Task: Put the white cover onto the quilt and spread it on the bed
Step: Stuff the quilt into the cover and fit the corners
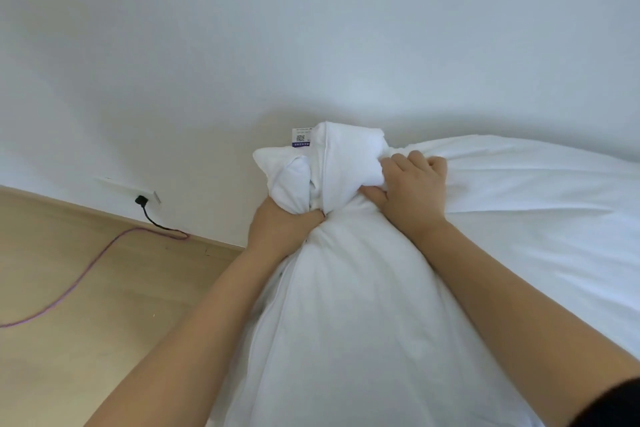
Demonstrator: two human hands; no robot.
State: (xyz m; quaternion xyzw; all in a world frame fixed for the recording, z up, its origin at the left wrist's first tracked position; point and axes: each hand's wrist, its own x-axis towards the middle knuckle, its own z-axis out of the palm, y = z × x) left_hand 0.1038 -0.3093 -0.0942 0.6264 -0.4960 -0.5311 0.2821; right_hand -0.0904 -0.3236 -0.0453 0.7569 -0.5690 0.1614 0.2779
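The step in hand looks like seating one corner of the padded white quilt (346, 156) inside the white fabric cover (363, 322); the spreading has not begun. The left hand (282, 229) is clamped from below round the gathered neck of cloth, fingers curled tight. The right hand (414, 191), just beside it, grips the bunched top from the side, its thumb pressed into the folds. The hands are close together, with the bundle between them. Above the grip the cloth puffs into a rumpled knob, with a small printed label (302, 139) showing a square code standing out at its upper left. Below, the cloth hangs toward the person in a thick smooth column, and to the right it stretches away in taut creases. Both layers are white, so I cannot tell exactly where quilt ends and cover begins. The bundle is held up in front of the white wall (311, 28), above the pale wooden floor (69, 340). Next, I judge, both hands must keep the corner pinched while shaking the cover down along the quilt.
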